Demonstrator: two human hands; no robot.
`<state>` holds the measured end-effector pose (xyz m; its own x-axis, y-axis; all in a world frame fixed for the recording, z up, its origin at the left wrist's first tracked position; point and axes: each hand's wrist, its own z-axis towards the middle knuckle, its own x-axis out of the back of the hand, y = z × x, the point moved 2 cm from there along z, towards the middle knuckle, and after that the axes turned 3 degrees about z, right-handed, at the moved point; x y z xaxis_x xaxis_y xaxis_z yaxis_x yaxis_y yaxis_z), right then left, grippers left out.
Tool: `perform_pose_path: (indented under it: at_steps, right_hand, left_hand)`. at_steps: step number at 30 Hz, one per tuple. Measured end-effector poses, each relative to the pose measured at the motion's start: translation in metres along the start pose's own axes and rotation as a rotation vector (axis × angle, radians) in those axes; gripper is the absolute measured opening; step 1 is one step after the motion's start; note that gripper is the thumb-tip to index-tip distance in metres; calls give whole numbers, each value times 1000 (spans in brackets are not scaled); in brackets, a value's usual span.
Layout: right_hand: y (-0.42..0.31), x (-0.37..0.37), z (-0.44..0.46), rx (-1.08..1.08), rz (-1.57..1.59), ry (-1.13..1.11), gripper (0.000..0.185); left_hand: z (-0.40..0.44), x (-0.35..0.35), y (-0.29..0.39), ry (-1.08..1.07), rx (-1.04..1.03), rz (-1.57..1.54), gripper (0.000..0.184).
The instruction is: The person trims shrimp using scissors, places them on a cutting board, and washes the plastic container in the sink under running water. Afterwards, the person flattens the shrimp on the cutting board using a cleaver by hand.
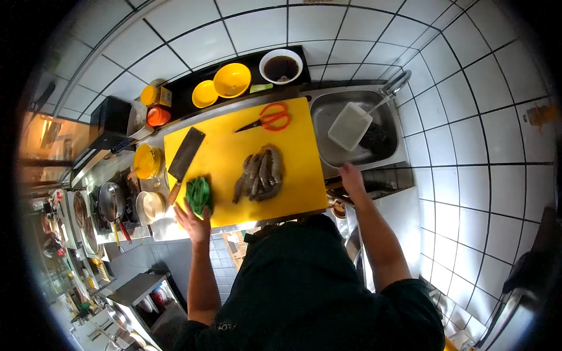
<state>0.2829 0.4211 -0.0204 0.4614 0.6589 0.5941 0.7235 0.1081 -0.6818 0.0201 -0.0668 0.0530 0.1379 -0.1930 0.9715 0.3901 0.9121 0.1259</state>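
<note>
On the yellow cutting board (228, 155) lies a pile of raw, unpeeled prawns (259, 174). My left hand (193, 222) is at the board's front left corner, fingers spread, beside a crumpled dark green bundle (199, 194); whether it is cloth or leaves I cannot tell. Just behind that hand rests a cleaver (186, 155), its wooden handle toward me. Orange-handled scissors (270, 118) lie near the board's back edge. My right hand (352, 180) is at the sink's front edge, fingers extended toward the rim, with nothing visible in it.
Water runs from a tap (398, 85) into a white plastic tub (350, 126) in the metal sink (328, 155). Behind the board stand yellow bowls (232, 80) and a white bowl of dark liquid (281, 66). Pans (111, 202) sit on the stove at left.
</note>
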Motion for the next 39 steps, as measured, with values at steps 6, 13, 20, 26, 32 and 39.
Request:
perform_pose_path:
  at_steps: [6, 13, 20, 26, 32, 39]
  right_hand:
    - [21, 45, 82, -339, 45, 130, 35]
    - [64, 17, 179, -313, 122, 105, 39]
    - [27, 68, 197, -51, -93, 604, 45]
    - [38, 178, 301, 377, -412, 719, 55]
    - [35, 221, 323, 158, -325, 259, 62]
    - [-11, 77, 155, 649, -174, 546, 24]
  left_hand:
    - [-31, -2, 113, -697, 39, 46, 113]
    - [-33, -18, 120, -665, 25, 82, 123]
    - [-34, -27, 116, -687, 29, 66, 127]
    - [-32, -29, 115, -728, 60, 54, 128]
    - [-29, -24, 117, -734, 89, 34, 124]
    - [-23, -14, 126, -728, 105, 51, 120]
